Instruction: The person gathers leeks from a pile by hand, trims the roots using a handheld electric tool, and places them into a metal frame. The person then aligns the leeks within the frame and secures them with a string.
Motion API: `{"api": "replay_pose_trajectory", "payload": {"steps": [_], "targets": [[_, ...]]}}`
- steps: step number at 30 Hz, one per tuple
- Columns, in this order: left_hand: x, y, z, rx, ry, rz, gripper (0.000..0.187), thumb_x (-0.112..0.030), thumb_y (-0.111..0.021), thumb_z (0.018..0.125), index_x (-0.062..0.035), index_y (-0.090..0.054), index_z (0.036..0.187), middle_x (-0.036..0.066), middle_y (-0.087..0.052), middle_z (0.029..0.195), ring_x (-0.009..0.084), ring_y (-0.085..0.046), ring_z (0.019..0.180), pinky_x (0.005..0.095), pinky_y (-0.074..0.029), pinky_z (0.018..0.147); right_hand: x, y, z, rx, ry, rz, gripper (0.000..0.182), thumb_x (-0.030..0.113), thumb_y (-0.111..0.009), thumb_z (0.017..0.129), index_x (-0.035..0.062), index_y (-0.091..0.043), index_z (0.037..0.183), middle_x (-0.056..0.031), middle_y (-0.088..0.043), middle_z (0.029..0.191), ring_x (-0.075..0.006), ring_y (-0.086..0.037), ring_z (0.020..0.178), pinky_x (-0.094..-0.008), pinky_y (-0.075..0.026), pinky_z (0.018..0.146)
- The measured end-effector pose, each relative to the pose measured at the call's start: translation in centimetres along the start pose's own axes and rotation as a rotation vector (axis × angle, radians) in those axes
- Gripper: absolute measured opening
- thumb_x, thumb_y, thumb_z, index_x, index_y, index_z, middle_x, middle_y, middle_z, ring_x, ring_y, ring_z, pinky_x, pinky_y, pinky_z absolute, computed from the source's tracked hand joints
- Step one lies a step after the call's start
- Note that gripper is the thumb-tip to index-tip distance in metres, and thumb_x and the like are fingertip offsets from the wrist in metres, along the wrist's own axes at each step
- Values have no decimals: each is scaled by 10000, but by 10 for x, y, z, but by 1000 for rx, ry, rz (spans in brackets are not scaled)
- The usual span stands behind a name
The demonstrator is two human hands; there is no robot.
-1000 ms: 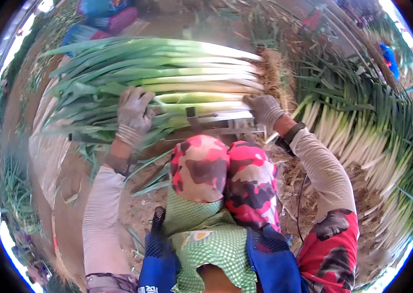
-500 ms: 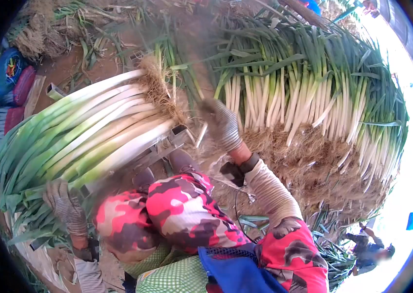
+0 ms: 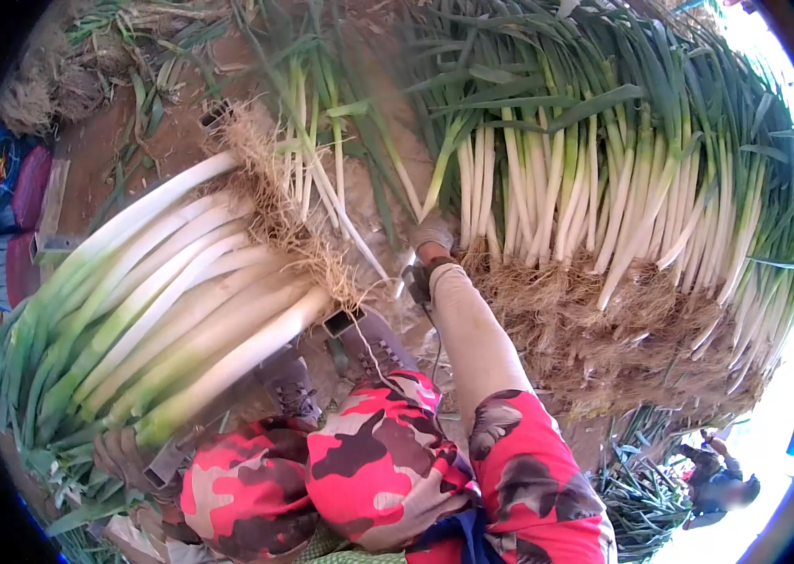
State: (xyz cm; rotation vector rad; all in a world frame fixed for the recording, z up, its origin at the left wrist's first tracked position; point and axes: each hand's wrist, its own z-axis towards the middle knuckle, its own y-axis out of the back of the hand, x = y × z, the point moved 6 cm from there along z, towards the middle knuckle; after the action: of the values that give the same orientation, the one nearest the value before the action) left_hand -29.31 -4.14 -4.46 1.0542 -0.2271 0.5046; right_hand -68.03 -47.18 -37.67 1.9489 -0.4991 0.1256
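A heap of leeks [image 3: 181, 282] lies across a metal stand [image 3: 345, 321] in front of my knees, brown roots on the right and green leaves on the left. At the lower left, my gloved left hand [image 3: 123, 458] rests against the leaves, fingers stretched out beside a square metal tube end [image 3: 164, 465]. My right arm reaches far forward. The gloved right hand [image 3: 435, 233] is down at the white lower ends of two loose leeks [image 3: 427, 193], its fingers mostly hidden. A dark strapped device [image 3: 419, 282] sits at that wrist.
A long row of leeks [image 3: 594, 188] lies on the ground at the right, roots toward me. More loose leeks [image 3: 308, 141] lie beyond the stand. Blue and pink bundles [image 3: 10, 268] are at the left edge. Another person [image 3: 718, 479] is at the lower right.
My right hand has stretched farther forward, from above the ground by the stand to the loose leeks' lower ends. My left hand has moved slightly down. The view has shifted.
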Motion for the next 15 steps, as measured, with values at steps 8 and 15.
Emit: {"api": "replay_pose_trajectory", "payload": {"steps": [8,15], "targets": [[15,-10,-17,-39,-144,97,236,-219,-401,962,-95,-600,988,95,-608,1004,380,-563,1025,558,-404,849,35,21,-3,-86,102,48,882,408,-674,758,-91,-253,1351,-286,-608,1036,-397,-626,936,-450,-509,801],[27,-17,-27,-80,-183,55,324,-302,-345,981,-111,-607,981,93,-623,984,375,-576,1005,568,-389,866,54,17,-41,-412,378,-466,769,379,-660,777,8,-327,1362,-203,-385,1359,-357,-553,1090,-432,-504,815]]}}
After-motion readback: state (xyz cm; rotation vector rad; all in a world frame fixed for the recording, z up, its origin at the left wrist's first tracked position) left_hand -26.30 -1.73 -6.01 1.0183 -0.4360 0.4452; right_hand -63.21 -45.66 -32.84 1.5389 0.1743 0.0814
